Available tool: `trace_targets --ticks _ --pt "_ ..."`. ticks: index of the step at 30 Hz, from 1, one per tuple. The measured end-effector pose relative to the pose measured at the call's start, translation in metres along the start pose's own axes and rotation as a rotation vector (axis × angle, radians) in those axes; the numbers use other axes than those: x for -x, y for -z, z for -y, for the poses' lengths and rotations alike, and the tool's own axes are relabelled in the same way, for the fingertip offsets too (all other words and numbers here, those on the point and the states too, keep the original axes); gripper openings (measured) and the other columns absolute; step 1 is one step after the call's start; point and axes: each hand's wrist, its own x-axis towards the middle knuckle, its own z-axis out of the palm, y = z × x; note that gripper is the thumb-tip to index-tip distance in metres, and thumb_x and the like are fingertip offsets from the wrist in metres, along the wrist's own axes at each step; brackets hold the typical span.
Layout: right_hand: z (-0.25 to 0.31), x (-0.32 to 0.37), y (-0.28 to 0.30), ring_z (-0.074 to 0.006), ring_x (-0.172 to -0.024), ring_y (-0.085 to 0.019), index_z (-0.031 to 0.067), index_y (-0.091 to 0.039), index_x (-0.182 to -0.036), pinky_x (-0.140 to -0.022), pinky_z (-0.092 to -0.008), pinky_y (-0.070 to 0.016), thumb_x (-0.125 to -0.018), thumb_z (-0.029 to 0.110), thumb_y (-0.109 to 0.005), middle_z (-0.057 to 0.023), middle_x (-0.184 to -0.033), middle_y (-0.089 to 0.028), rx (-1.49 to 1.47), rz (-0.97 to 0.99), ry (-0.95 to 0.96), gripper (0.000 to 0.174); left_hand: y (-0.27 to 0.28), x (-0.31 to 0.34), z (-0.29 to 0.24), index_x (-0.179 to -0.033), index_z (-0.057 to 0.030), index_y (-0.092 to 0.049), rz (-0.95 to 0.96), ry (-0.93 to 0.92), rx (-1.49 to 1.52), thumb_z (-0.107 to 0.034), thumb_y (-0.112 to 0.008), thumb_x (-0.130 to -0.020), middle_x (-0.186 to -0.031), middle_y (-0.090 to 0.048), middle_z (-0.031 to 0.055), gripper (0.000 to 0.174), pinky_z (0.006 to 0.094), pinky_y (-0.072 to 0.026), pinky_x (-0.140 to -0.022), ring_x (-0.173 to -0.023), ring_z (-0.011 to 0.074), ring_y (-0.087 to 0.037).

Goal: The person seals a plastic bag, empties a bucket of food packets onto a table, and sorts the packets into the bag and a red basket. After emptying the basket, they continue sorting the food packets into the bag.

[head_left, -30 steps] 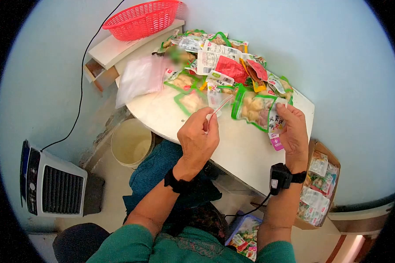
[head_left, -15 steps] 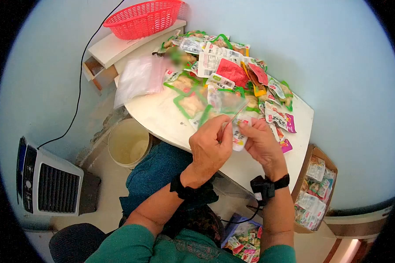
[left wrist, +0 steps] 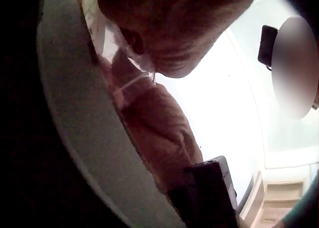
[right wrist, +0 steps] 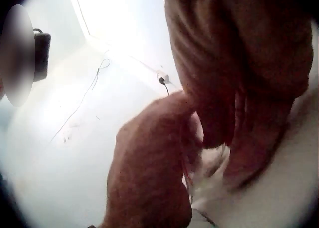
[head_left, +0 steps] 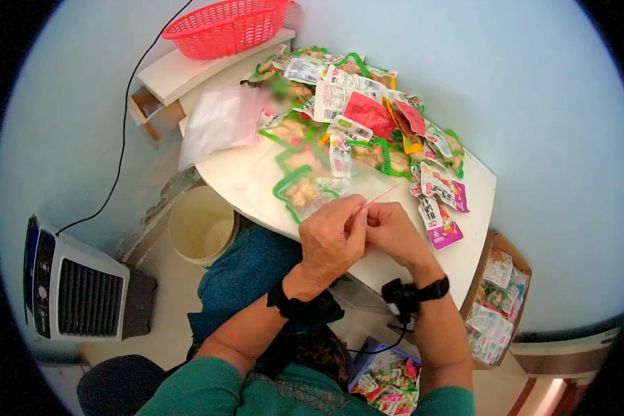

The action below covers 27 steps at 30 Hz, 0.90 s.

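Observation:
Both hands meet over the near edge of the white table (head_left: 409, 256). Between them is a clear plastic zip bag (head_left: 367, 182) with a thin red line along its mouth. My left hand (head_left: 333, 236) pinches the mouth edge between thumb and curled fingers. Right beside it, my right hand (head_left: 397, 234) pinches the same edge, thumb tips nearly together. A green-edged food pouch (head_left: 301, 193) with pale round pieces shows at the bag's far left end, overlapped by the clear film. In the right wrist view the red line (right wrist: 186, 170) runs between the fingers.
Many food pouches (head_left: 367, 114) lie heaped at the table's back. Flat clear bags (head_left: 218, 125) are stacked at the left. A red basket (head_left: 225, 31) stands on a white ledge. Below are a bucket (head_left: 201, 225), a carton of pouches (head_left: 496, 298) and an air cooler (head_left: 87, 277).
My right hand has brought the green-edged pouch left to the bag and let go of it. Now it grips the bag's mouth beside my left hand, and the pouch shows farther left.

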Motion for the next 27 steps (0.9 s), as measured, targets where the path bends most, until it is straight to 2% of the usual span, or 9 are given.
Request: trace_targets --ticks 3,6,10,11,13,18,19,21,27 --pt "0.025 0.015 0.021 -0.0165 -0.063 -0.067 -0.0025 -0.068 -0.099 -0.052 -0.0277 -0.0555 -0.092 0.012 -0.062 -0.0103 -0.081 -0.069 -0.009 0.047 -0.115 0.017 0.003 0.003 0.006 -0.095 -0.0027 -0.067 0.023 0.055 0.008 -0.003 -0.069 -0.082 -0.073 -0.064 0.0104 0.013 0.0298 -0.0463 -0.051 -0.056 0.0183 -0.059" --pt "0.028 0.018 0.044 -0.0186 -0.062 -0.068 -0.0018 -0.067 -0.102 -0.055 -0.0279 -0.0567 -0.092 0.014 -0.063 -0.0097 -0.079 -0.068 -0.192 -0.131 0.093 0.019 0.0 0.007 0.015 -0.094 -0.0031 -0.067 0.03 0.11 0.034 -0.004 -0.07 -0.082 -0.069 -0.061 0.0085 0.013 0.0286 -0.0438 -0.05 -0.053 0.0158 -0.055" --pt "0.01 -0.001 0.047 -0.0166 -0.08 -0.069 -0.0007 -0.065 -0.111 -0.06 -0.0278 -0.0572 -0.096 0.016 -0.059 -0.0085 -0.094 -0.068 -0.222 -0.45 0.332 0.023 0.002 0.007 0.018 -0.094 -0.0031 -0.067 0.088 0.1 0.009 -0.006 -0.072 -0.081 -0.066 -0.058 0.0076 0.015 0.028 -0.0424 -0.049 -0.052 0.0143 -0.052" --pt "0.005 -0.006 0.042 -0.0149 -0.083 -0.067 -0.0005 -0.064 -0.114 -0.06 -0.0277 -0.0566 -0.096 0.016 -0.058 -0.0078 -0.101 -0.067 -0.178 -0.467 0.312 0.025 0.004 0.006 0.016 -0.093 -0.003 -0.067 0.108 0.108 0.036 -0.007 -0.072 -0.08 -0.066 -0.058 0.0077 0.015 0.0279 -0.0423 -0.049 -0.052 0.0144 -0.052" --pt "-0.001 -0.01 0.036 -0.0138 -0.079 -0.066 -0.0007 -0.064 -0.115 -0.059 -0.0271 -0.056 -0.096 0.015 -0.058 -0.0072 -0.1 -0.066 -0.187 -0.484 0.243 0.026 0.013 0.001 0.007 -0.092 -0.0028 -0.067 0.15 0.12 0.084 -0.008 -0.073 -0.08 -0.066 -0.057 0.0079 0.015 0.0278 -0.042 -0.049 -0.053 0.0146 -0.052" --pt "0.002 -0.011 0.027 -0.0098 -0.068 -0.062 0.0 -0.064 -0.114 -0.051 -0.0215 -0.0488 -0.095 0.016 -0.06 -0.0052 -0.096 -0.066 -0.123 -0.564 0.156 0.026 0.02 -0.037 0.013 -0.092 -0.0042 -0.066 0.041 -0.031 -0.106 -0.01 -0.075 -0.076 -0.072 -0.058 0.0101 0.019 0.0371 -0.0463 -0.058 -0.065 0.0262 -0.058" --pt "0.001 -0.011 0.029 -0.0093 -0.064 -0.06 -0.0009 -0.064 -0.112 -0.049 -0.0214 -0.0464 -0.094 0.016 -0.06 -0.0043 -0.091 -0.065 -0.121 -0.602 0.181 0.025 0.021 -0.046 0.019 -0.094 -0.0029 -0.067 0.041 -0.019 -0.194 -0.014 -0.074 -0.077 -0.079 -0.06 0.0126 0.021 0.0412 -0.0481 -0.066 -0.076 0.0301 -0.059" --pt "0.002 -0.009 0.034 -0.0082 -0.057 -0.057 -0.0028 -0.064 -0.109 -0.044 -0.021 -0.0416 -0.093 0.016 -0.061 -0.0026 -0.08 -0.064 -0.112 -0.68 0.233 0.025 0.021 -0.067 0.032 -0.091 -0.0026 -0.069 0.076 -0.017 -0.317 -0.018 -0.073 -0.078 -0.081 -0.061 0.0143 0.02 0.0431 -0.0481 -0.07 -0.082 0.032 -0.059" --pt "0.009 -0.005 0.034 -0.006 -0.051 -0.052 -0.0021 -0.067 -0.101 -0.041 -0.0207 -0.0384 -0.093 0.016 -0.063 -0.0011 -0.073 -0.062 -0.162 -0.704 0.221 0.021 -0.003 -0.103 0.074 -0.082 -0.0018 -0.072 0.294 -0.029 -0.565 -0.028 -0.073 -0.078 -0.088 -0.063 0.0191 0.026 0.0465 -0.0476 -0.076 -0.09 0.0357 -0.059"
